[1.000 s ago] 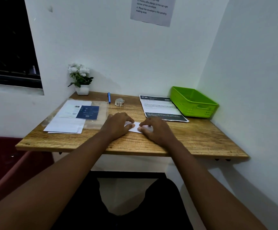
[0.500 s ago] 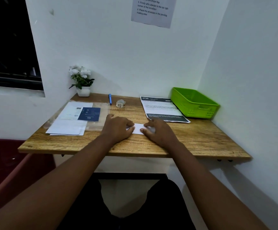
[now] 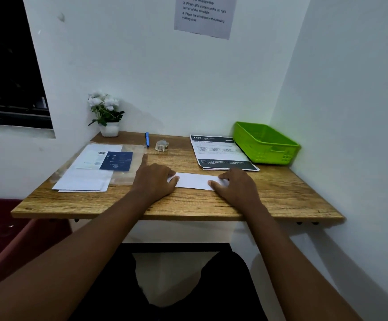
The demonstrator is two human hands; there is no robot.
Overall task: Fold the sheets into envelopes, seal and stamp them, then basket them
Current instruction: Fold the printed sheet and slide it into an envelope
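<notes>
While the folded sheet (image 3: 194,180) lies on the surface (image 3: 188,205) | left hand (image 3: 153,181) presses its left end, fingers flat | right hand (image 3: 237,184) presses its right end, fingers flat

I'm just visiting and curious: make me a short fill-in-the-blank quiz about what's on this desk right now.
1. Both hands press flat on a folded white ____ at the desk's middle.
2. The basket in the far right corner is coloured ____.
3. The blue pen lies just left of a small roll of ____.
4. The left hand and right hand rest on opposite ____ of the paper.

Missing words: sheet; green; stamps; ends
</notes>
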